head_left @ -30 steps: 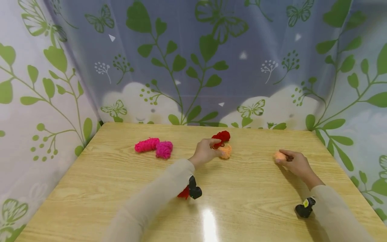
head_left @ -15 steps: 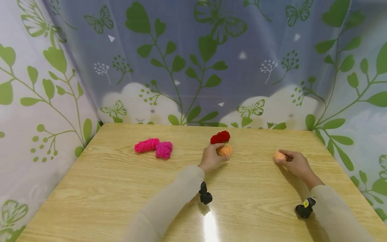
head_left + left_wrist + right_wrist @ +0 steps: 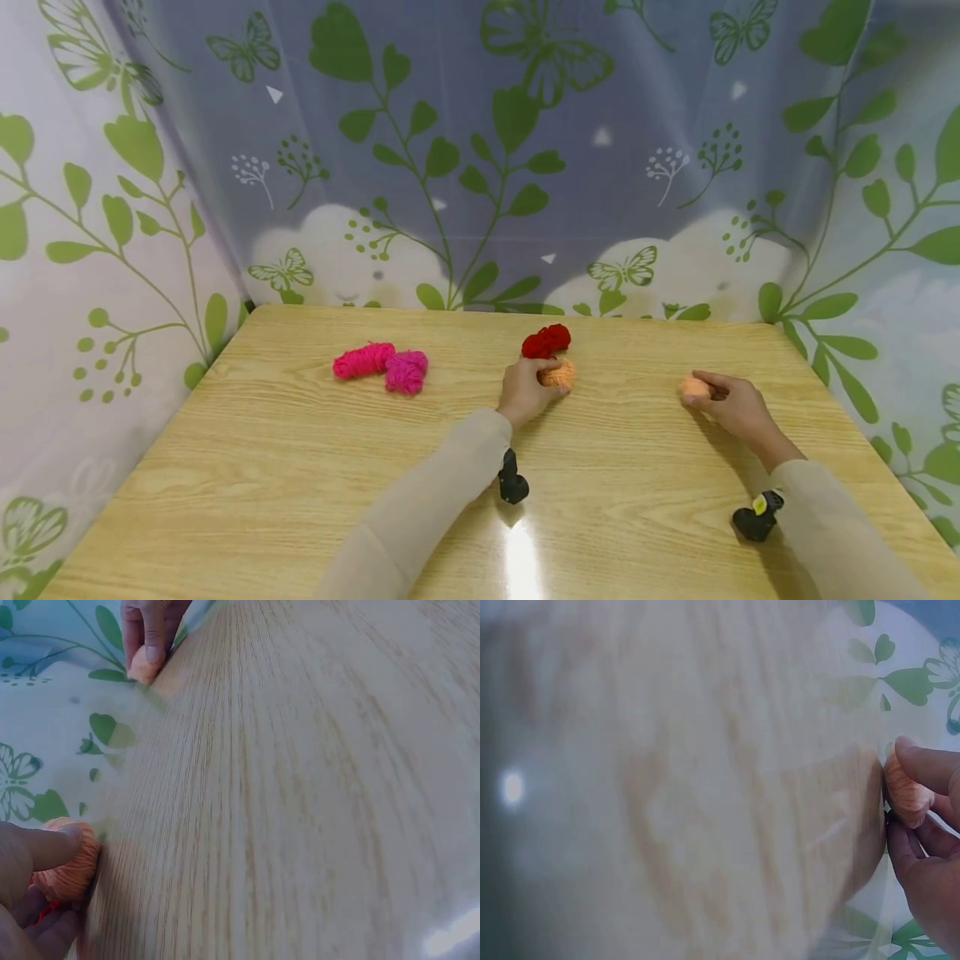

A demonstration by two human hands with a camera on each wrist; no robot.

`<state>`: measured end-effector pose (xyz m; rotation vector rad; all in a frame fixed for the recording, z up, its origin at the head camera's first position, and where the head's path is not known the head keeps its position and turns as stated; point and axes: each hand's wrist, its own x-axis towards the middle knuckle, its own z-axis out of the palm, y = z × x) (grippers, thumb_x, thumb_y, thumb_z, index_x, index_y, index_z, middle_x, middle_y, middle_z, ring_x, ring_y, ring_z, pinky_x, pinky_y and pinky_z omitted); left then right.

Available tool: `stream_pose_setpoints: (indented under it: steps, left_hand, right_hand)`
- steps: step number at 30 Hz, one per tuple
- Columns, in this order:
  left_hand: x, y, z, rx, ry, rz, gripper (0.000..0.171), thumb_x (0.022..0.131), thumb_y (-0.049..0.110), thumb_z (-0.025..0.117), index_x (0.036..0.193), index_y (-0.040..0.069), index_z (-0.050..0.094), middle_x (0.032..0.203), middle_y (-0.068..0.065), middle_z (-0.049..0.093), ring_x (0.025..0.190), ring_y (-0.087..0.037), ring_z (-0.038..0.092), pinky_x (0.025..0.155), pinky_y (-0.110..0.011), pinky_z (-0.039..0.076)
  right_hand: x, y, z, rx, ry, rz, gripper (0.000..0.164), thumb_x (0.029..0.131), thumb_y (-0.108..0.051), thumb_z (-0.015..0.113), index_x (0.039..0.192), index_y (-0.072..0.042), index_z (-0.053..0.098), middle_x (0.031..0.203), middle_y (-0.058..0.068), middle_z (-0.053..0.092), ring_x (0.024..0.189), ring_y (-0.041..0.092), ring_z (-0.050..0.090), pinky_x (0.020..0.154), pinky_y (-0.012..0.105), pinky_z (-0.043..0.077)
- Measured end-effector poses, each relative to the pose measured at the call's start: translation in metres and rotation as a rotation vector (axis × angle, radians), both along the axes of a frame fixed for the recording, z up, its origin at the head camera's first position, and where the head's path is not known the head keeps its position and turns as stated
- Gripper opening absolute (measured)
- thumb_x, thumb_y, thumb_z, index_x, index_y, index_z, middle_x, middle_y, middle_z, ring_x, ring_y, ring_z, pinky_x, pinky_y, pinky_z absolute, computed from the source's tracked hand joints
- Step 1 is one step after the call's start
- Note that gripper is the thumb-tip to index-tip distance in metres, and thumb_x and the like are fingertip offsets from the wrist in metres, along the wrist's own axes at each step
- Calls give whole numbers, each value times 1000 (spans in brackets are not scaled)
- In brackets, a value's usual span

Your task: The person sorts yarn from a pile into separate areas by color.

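An orange yarn ball (image 3: 557, 375) is gripped at the far middle of the bench (image 3: 615, 467) by the left hand (image 3: 525, 390), its fingers and thumb curled round opposite sides. The ball's near left part is covered by the hand, and in the left wrist view the hand is cut off by the frame. A scrap of red (image 3: 46, 911) is glimpsed there beneath the ball, between the fingers; what it belongs to cannot be told.

A smaller peach yarn ball (image 3: 695, 387), well apart to the right, is pinched between the thumb and fingers of the right hand (image 3: 731, 408). Its right side is hidden by the fingers, and whether it is borne by the bench cannot be made out. In the right wrist view the hand is cropped at the edge and the wood is blurred.

Just behind the orange ball, a red yarn bundle (image 3: 547, 341) is seen, its lower edge partly covered; whether the two are touching cannot be told. To the left, a bright pink skein (image 3: 364, 360) is laid against a magenta yarn bundle (image 3: 407, 372). The near bench is partly hidden by the left sleeve (image 3: 435, 500), and its grain is washed out by a streak of glare (image 3: 521, 558).
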<state>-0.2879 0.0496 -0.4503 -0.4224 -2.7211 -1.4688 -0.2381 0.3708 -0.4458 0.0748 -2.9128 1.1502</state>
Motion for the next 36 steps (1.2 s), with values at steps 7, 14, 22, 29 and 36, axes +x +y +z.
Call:
stream_pose_setpoints:
  steps: [7,14,22,29,36]
  left_hand:
    - [2,1,0,-9,7,14,39,78,13,80,116,9,71,119,-8,67,111,-28,59,86,-28,51]
    - [5,13,0,9,20,-2,37,78,12,80,114,8,71,115,-8,68,106,-25,60,79,-24,50]
    - [10,38,4,42,-3,-37,37,78,12,80,114,9,70,111,-6,68,97,-17,62,73,-19,47]
    - [16,73,6,98,-79,22,37,77,13,81,113,14,71,107,0,69,96,-14,62,73,-19,47]
    - [19,98,5,118,-61,57,34,77,14,82,110,15,72,102,1,71,91,-11,64,69,-17,48]
  right_hand:
    - [0,0,-1,6,10,-2,60,95,-29,61,138,10,43,130,36,49,112,44,54,69,11,46]
    - [1,1,-3,5,20,-12,59,95,-28,61,137,10,44,131,35,49,112,44,54,69,11,46]
    - [-2,1,-2,1,15,-4,62,94,-30,62,138,9,44,133,35,48,114,45,53,70,10,46]
    - [-2,2,0,-21,7,-17,61,94,-29,62,138,8,43,133,35,47,113,45,54,68,13,48]
    - [-2,1,-3,-12,2,-18,62,94,-31,62,139,7,43,133,35,47,115,45,53,70,10,46]
